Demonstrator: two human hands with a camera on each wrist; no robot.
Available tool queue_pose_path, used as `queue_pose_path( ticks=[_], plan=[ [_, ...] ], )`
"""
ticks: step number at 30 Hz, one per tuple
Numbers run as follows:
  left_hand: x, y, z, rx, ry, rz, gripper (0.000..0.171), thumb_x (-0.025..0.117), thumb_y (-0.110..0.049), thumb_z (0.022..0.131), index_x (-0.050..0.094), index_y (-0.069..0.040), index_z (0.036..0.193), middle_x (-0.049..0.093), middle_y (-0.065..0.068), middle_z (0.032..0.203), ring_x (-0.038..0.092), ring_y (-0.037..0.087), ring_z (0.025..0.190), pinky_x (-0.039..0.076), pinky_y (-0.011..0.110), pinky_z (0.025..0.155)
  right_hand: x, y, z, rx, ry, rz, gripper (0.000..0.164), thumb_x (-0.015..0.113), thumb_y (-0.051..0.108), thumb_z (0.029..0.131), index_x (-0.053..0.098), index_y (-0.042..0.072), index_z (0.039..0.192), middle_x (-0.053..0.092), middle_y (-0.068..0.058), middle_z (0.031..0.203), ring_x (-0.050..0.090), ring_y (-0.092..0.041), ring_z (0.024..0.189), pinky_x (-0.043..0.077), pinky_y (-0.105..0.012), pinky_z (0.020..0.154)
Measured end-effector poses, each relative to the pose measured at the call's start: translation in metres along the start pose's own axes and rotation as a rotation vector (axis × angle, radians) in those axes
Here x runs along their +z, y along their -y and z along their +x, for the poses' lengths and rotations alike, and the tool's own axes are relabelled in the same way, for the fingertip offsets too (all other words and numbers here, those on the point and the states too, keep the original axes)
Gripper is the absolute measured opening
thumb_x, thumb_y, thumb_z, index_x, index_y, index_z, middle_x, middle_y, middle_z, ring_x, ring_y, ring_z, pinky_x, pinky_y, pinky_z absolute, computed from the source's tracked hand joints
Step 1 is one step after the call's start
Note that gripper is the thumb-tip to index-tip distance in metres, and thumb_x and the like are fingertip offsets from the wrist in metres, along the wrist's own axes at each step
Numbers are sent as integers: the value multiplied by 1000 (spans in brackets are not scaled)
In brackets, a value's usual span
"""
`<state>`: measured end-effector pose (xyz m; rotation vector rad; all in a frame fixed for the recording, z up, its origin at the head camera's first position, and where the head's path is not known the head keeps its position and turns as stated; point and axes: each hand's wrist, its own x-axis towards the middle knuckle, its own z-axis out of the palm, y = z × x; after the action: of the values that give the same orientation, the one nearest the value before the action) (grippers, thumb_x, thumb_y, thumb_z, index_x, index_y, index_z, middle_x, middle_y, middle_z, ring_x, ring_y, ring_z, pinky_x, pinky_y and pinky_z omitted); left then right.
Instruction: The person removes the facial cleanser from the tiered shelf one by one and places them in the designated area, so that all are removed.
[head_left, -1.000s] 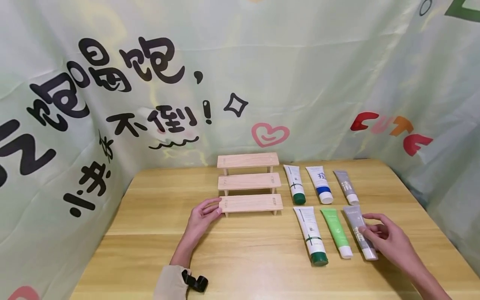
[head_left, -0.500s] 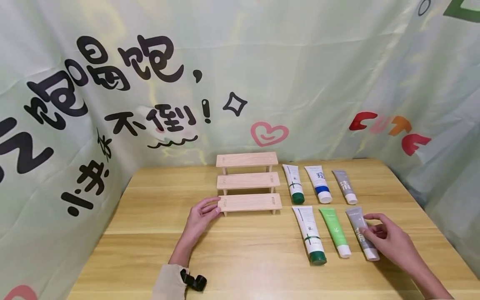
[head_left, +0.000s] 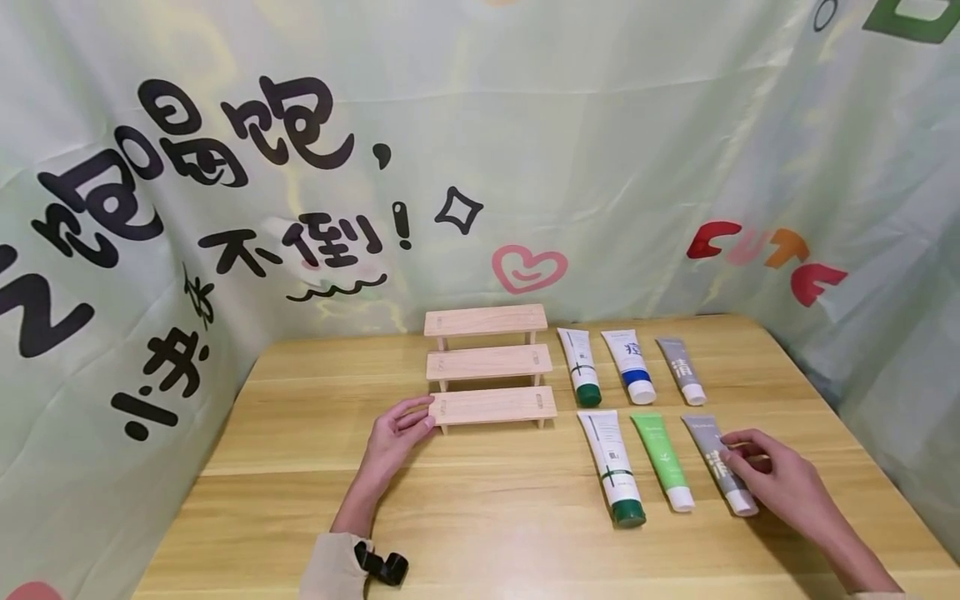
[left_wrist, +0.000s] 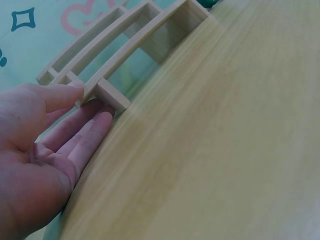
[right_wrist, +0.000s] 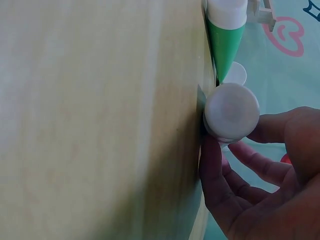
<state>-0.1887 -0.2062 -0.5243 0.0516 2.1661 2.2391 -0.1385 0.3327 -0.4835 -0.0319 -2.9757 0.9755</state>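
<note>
My left hand (head_left: 396, 435) holds the left end of a pale wooden three-step display stand (head_left: 491, 406). In the left wrist view its thumb is at the lowest board's edge, with the fingers against the leg (left_wrist: 112, 95) below. My right hand (head_left: 783, 479) pinches a grey squeeze tube (head_left: 705, 433) by its sides, thumb opposite fingers. That tube lies front right on the table, its white cap (right_wrist: 232, 111) facing the right wrist camera. Left of it are a green tube (head_left: 662, 454) with a white cap and a larger white tube (head_left: 611, 454) with a dark green cap.
Behind the front row lie a white tube (head_left: 577, 358) with a green cap, a white-and-blue tube (head_left: 628, 362) and another grey tube (head_left: 679, 367). A printed cloth (head_left: 600, 167) hangs round the wooden table (head_left: 487, 525) at the back and sides.
The grey tube in my right hand has shifted slightly right, away from the green tube. My left hand stays at the stand. The head view has turned a little to the right.
</note>
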Motion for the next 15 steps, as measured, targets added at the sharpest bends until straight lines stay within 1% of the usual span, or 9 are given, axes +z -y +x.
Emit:
queue_pose_path(
  ticks=[3,10,11,15],
  plan=[
    [-1,0,1,2,-4,-1,36,71,0,96,65,2,132,67,27,126,71,25,109,59,34,91,-1,0,2,-7,9,5,35,62,30,105,64,0,124,70,-17,105,69,-35,93,51,-24,64],
    [2,3,-1,-8,1,-9,36,71,0,96,66,0,132,68,26,125,71,25,110,59,33,91,-2,-3,-1,5,12,9,39,61,34,105,64,1,125,70,-17,105,70,-33,92,51,-24,62],
    [2,4,-1,-7,2,-6,36,71,-1,96,66,0,132,68,25,126,71,25,110,59,33,91,-2,-2,-1,5,5,7,39,61,34,105,63,1,125,70,-17,105,70,-33,92,51,-24,62],
    [1,4,-3,-20,1,0,37,71,-1,96,66,-1,132,68,24,126,71,25,110,59,32,90,-2,4,-1,-53,-95,8,30,65,24,103,66,0,120,70,-18,103,68,-28,85,50,-21,59]
  ],
)
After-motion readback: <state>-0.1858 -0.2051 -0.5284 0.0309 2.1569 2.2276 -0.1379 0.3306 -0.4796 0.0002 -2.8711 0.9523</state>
